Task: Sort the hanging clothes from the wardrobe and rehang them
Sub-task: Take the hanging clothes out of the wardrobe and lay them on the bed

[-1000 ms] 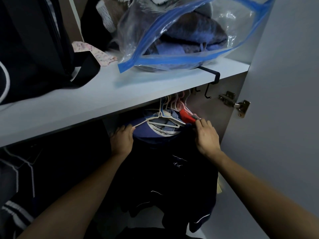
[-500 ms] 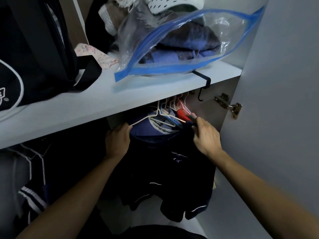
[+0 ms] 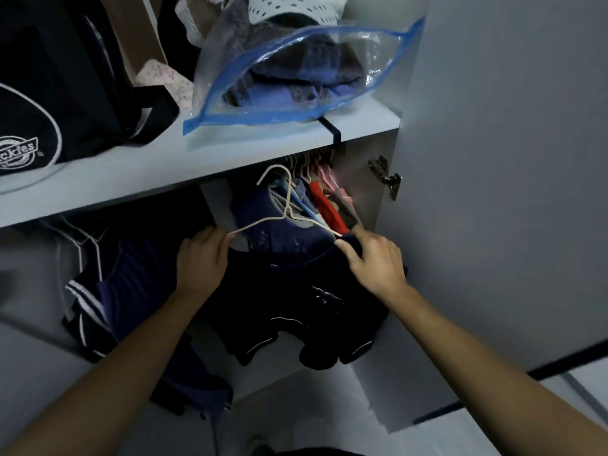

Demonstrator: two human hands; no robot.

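Observation:
A dark navy garment [image 3: 296, 304] with thin white trim hangs on a white wire hanger [image 3: 283, 205], whose hook sits free below the shelf. My left hand [image 3: 200, 261] grips the hanger's left end and the cloth there. My right hand [image 3: 375, 261] pinches the garment's right shoulder at the hanger's other end. Behind them hang a blue garment [image 3: 279, 235], a red one [image 3: 329, 209] and several more on pink and white hangers. The rail itself is hidden under the shelf.
A white shelf [image 3: 158, 172] overhead carries a black bag [image 3: 59, 93] and a clear blue-edged zip bag of folded clothes [image 3: 296, 77]. The wardrobe door [image 3: 493, 159] with its hinge [image 3: 388, 179] stands open on the right. Striped dark clothes [image 3: 98, 291] hang at left.
Both hands have drawn the dark garment and its hanger out toward me and down. The hanger's hook now shows clear of the other hangers. The view has tilted slightly upward.

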